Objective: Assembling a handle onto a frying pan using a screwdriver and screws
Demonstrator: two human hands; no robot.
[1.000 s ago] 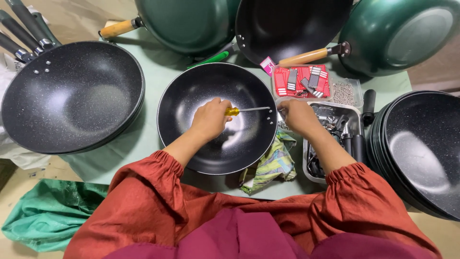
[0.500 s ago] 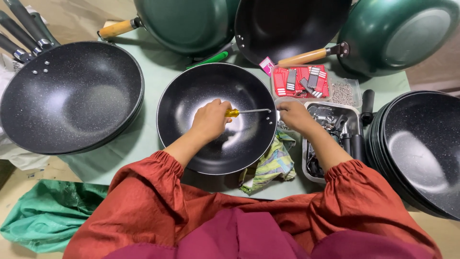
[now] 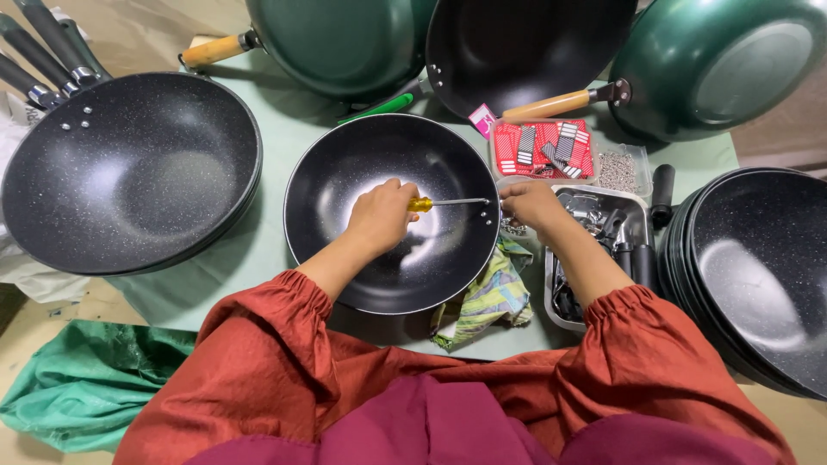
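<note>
Inside black pan, left hand hides screwdriver handle.

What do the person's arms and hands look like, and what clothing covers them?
Both arms wear loose rust-orange sleeves gathered into elastic cuffs at mid-forearm, so the lower forearms are bare. The left hand and right hand are bare too: no gloves, and no rings, watch or bracelets show. Below the sleeves, a maroon garment covers the body.
</note>
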